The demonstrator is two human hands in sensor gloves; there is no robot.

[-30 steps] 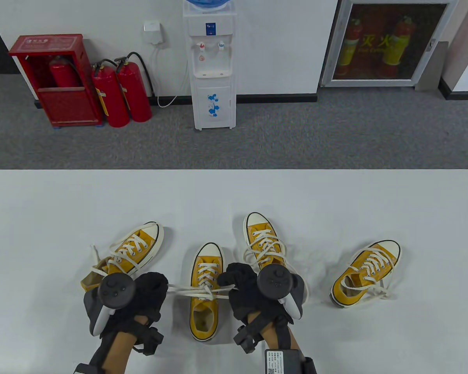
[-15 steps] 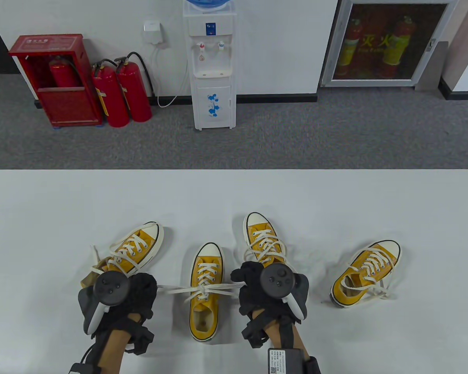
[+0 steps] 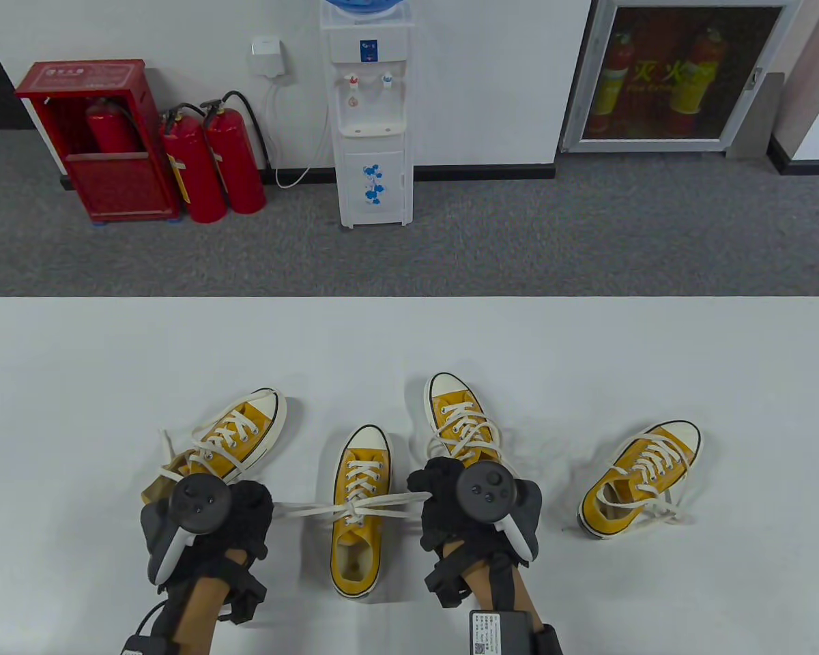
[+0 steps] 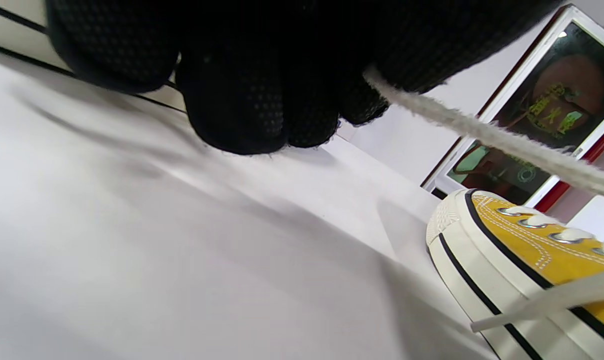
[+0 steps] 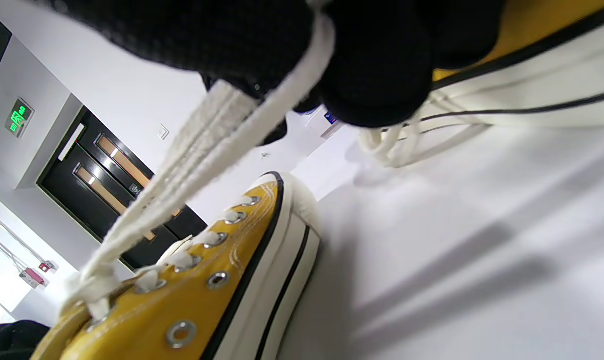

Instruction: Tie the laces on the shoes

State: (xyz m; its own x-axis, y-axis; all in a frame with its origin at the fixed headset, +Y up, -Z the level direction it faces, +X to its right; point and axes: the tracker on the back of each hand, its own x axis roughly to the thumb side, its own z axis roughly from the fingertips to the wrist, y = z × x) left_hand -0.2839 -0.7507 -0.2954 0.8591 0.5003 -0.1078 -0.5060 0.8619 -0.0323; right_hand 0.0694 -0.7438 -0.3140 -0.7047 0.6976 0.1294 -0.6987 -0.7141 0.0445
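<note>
Over the last second the two hands have drawn apart, and the lace that sagged between them a moment ago now runs nearly straight across the middle shoe (image 3: pixel 360 512). The left hand (image 3: pixel 239 512) has slid outward to the left and a little toward the person; the right hand (image 3: pixel 443 498) has gone to the right, close to the shoe behind it (image 3: pixel 461 423). Most of that spreading came early; since the half-second mark both have barely moved, which suggests the pull is near its end. Each hand is curled round one end of the lace (image 3: pixel 307 508): the left wrist view shows the strand leaving the gloved fingers (image 4: pixel 242 100) taut toward the shoe, and the right wrist view shows a doubled strand (image 5: pixel 202 150) pinched between fingers, running down to the eyelets. The crossing (image 3: pixel 356 510) sits over the tongue, just above the shoe's opening, and looks cinched. Whether this is the first half-knot or the finished bow I cannot tell, though the doubled strand on the right hints at a loop. The shoe stands upright on the table (image 3: pixel 409 341), toe pointing away. The far left shoe (image 3: pixel 235 437) and far right shoe (image 3: pixel 645 471) have laces trailing loose, so work appears to remain.
</note>
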